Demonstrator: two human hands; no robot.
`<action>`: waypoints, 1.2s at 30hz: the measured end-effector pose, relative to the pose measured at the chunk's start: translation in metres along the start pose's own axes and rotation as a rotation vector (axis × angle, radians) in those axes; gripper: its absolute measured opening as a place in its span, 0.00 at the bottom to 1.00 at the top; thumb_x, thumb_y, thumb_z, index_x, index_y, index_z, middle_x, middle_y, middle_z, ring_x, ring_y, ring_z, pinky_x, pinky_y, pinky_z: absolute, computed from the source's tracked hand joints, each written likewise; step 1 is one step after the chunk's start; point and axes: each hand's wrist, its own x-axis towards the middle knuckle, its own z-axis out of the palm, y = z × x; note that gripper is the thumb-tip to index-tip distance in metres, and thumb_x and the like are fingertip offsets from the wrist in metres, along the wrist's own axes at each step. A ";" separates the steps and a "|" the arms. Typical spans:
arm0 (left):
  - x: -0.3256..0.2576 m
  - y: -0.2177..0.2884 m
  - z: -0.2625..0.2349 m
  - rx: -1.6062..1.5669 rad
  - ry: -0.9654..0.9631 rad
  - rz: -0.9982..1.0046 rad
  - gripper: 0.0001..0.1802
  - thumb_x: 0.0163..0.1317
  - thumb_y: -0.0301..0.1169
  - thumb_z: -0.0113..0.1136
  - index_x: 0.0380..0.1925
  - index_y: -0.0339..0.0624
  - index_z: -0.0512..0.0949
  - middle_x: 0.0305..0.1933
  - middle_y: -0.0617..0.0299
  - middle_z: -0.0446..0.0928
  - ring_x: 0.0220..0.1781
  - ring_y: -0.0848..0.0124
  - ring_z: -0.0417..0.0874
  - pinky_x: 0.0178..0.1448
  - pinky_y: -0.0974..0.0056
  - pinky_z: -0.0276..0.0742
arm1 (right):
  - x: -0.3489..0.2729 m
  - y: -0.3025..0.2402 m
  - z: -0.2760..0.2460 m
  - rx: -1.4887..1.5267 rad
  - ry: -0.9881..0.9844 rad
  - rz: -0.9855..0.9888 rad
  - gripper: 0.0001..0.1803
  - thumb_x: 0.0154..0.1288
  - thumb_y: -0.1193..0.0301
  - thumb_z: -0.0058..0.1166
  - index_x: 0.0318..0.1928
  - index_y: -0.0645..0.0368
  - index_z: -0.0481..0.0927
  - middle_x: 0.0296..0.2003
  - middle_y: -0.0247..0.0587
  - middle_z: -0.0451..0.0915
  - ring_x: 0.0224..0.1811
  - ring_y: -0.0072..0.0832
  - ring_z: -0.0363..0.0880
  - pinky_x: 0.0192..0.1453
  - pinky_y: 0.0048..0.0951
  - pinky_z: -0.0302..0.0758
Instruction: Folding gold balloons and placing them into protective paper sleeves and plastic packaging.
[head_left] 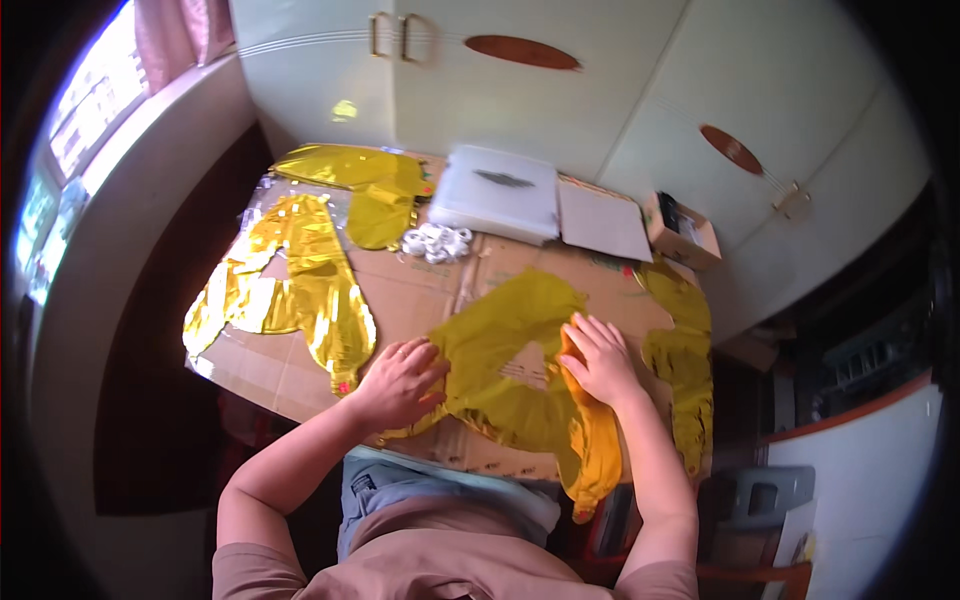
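Note:
A flat gold foil balloon (510,310), shaped like a letter A, lies before me on a cardboard-covered table. My left hand (402,383) rests at its left edge, fingers loosely bent and a little apart. My right hand (598,358) lies on the right leg, with fingers stretched out and thumb on the foil. Below the right hand, that leg shows a brighter orange-gold stretch (597,445) that hangs over the table's near edge. Part of the left leg is hidden by my left hand.
Another shiny A-shaped foil balloon (335,310) lies left; more gold foil balloons lie at the back left (380,210) and right edge (690,350). Behind are white ribbon rolls (436,243), a translucent box (497,195), a grey-white panel (604,220) and a small open box (683,232).

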 end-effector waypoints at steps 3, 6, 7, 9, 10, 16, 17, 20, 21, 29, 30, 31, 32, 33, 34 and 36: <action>0.000 -0.013 -0.010 -0.043 -0.017 -0.069 0.19 0.54 0.40 0.69 0.45 0.47 0.81 0.48 0.57 0.78 0.56 0.56 0.79 0.59 0.51 0.73 | 0.010 0.008 -0.003 0.005 -0.002 0.006 0.30 0.64 0.55 0.62 0.63 0.52 0.76 0.68 0.46 0.71 0.72 0.44 0.66 0.77 0.51 0.56; 0.017 -0.045 -0.026 -0.127 0.000 -0.202 0.11 0.55 0.38 0.70 0.35 0.46 0.84 0.39 0.60 0.82 0.45 0.61 0.83 0.48 0.57 0.79 | 0.026 0.010 -0.003 0.015 -0.005 -0.030 0.29 0.63 0.55 0.63 0.62 0.53 0.78 0.66 0.47 0.73 0.71 0.45 0.67 0.77 0.51 0.55; 0.023 -0.070 -0.027 -0.060 0.104 -0.213 0.10 0.56 0.35 0.69 0.36 0.45 0.84 0.40 0.59 0.82 0.41 0.61 0.84 0.42 0.58 0.80 | 0.031 0.009 -0.005 0.026 -0.027 -0.029 0.29 0.63 0.55 0.63 0.62 0.54 0.78 0.66 0.47 0.74 0.71 0.45 0.67 0.78 0.51 0.55; 0.040 -0.122 -0.038 0.031 0.118 -0.339 0.12 0.57 0.33 0.68 0.41 0.45 0.84 0.41 0.59 0.82 0.45 0.58 0.83 0.47 0.55 0.80 | 0.041 0.008 -0.014 0.042 -0.073 -0.016 0.29 0.63 0.55 0.63 0.61 0.54 0.79 0.65 0.47 0.75 0.70 0.45 0.68 0.78 0.51 0.55; 0.057 -0.136 -0.050 0.033 0.075 -0.382 0.15 0.56 0.33 0.68 0.44 0.45 0.84 0.46 0.58 0.81 0.49 0.57 0.82 0.52 0.53 0.79 | 0.045 0.010 -0.020 0.046 -0.044 -0.014 0.28 0.63 0.55 0.63 0.59 0.55 0.80 0.62 0.48 0.77 0.67 0.44 0.72 0.77 0.51 0.56; 0.097 -0.223 -0.045 -0.009 -0.064 -0.200 0.25 0.54 0.40 0.68 0.51 0.40 0.81 0.53 0.52 0.79 0.54 0.53 0.81 0.58 0.53 0.78 | 0.148 -0.016 -0.053 0.262 0.082 -0.113 0.18 0.66 0.63 0.61 0.50 0.61 0.84 0.52 0.48 0.83 0.56 0.43 0.81 0.66 0.42 0.72; 0.102 -0.230 -0.042 -0.043 -0.118 -0.274 0.27 0.53 0.41 0.68 0.52 0.40 0.81 0.53 0.51 0.79 0.54 0.53 0.82 0.58 0.53 0.78 | 0.174 -0.025 -0.049 0.388 0.054 -0.118 0.16 0.66 0.64 0.60 0.49 0.61 0.85 0.50 0.48 0.84 0.54 0.43 0.82 0.62 0.39 0.76; 0.129 -0.250 -0.028 -0.058 -0.223 -0.464 0.30 0.54 0.44 0.68 0.53 0.38 0.79 0.53 0.48 0.78 0.53 0.51 0.82 0.58 0.52 0.79 | 0.253 -0.041 -0.021 0.430 0.049 -0.226 0.12 0.67 0.67 0.59 0.45 0.59 0.86 0.46 0.47 0.85 0.49 0.42 0.84 0.56 0.36 0.79; 0.143 -0.252 -0.022 -0.031 -0.169 -0.436 0.28 0.54 0.44 0.68 0.52 0.38 0.80 0.52 0.48 0.78 0.52 0.51 0.82 0.58 0.52 0.79 | 0.278 -0.043 -0.012 0.410 0.008 -0.215 0.11 0.67 0.67 0.59 0.45 0.59 0.86 0.46 0.47 0.85 0.48 0.41 0.84 0.56 0.35 0.79; 0.199 -0.284 0.036 0.207 -0.138 -0.231 0.11 0.55 0.34 0.62 0.36 0.42 0.83 0.44 0.54 0.78 0.51 0.54 0.82 0.54 0.54 0.80 | 0.389 -0.063 0.068 0.254 -0.001 -0.171 0.11 0.66 0.67 0.56 0.43 0.56 0.88 0.45 0.50 0.84 0.47 0.48 0.83 0.56 0.41 0.78; 0.197 -0.286 0.040 0.221 -0.133 -0.203 0.09 0.56 0.32 0.60 0.35 0.42 0.83 0.45 0.54 0.79 0.50 0.54 0.82 0.54 0.54 0.81 | 0.390 -0.063 0.072 0.234 -0.016 -0.145 0.11 0.65 0.67 0.57 0.42 0.56 0.88 0.45 0.50 0.85 0.47 0.47 0.83 0.56 0.41 0.78; 0.196 -0.288 0.042 0.236 -0.127 -0.174 0.08 0.57 0.30 0.59 0.33 0.41 0.84 0.46 0.54 0.79 0.50 0.54 0.83 0.53 0.54 0.82 | 0.391 -0.059 0.073 0.217 -0.011 -0.163 0.11 0.65 0.67 0.57 0.42 0.56 0.88 0.45 0.49 0.85 0.48 0.47 0.83 0.55 0.41 0.79; 0.192 -0.288 0.045 0.224 -0.064 -0.188 0.07 0.56 0.28 0.58 0.31 0.42 0.84 0.42 0.55 0.80 0.49 0.56 0.83 0.53 0.54 0.82 | 0.389 -0.060 0.074 0.211 -0.007 -0.179 0.11 0.65 0.67 0.57 0.42 0.56 0.88 0.45 0.49 0.85 0.48 0.47 0.83 0.55 0.41 0.79; 0.190 -0.292 0.044 0.185 -0.041 -0.194 0.07 0.55 0.29 0.60 0.31 0.41 0.85 0.41 0.55 0.81 0.47 0.56 0.84 0.51 0.55 0.82 | 0.388 -0.060 0.075 0.205 -0.003 -0.197 0.10 0.65 0.67 0.57 0.41 0.56 0.88 0.45 0.48 0.85 0.48 0.46 0.82 0.55 0.41 0.79; 0.187 -0.297 0.042 0.146 -0.018 -0.202 0.07 0.55 0.30 0.62 0.31 0.40 0.85 0.39 0.55 0.82 0.44 0.56 0.84 0.50 0.55 0.82 | 0.390 -0.059 0.081 0.228 0.013 -0.215 0.10 0.65 0.67 0.57 0.41 0.55 0.88 0.44 0.47 0.85 0.48 0.46 0.82 0.56 0.41 0.78; 0.195 -0.292 0.036 -0.052 0.056 -0.331 0.08 0.53 0.31 0.66 0.31 0.39 0.86 0.35 0.56 0.83 0.39 0.58 0.85 0.46 0.57 0.82 | 0.393 -0.046 0.087 0.253 0.051 -0.241 0.10 0.65 0.67 0.57 0.41 0.54 0.89 0.44 0.46 0.85 0.49 0.45 0.82 0.58 0.40 0.77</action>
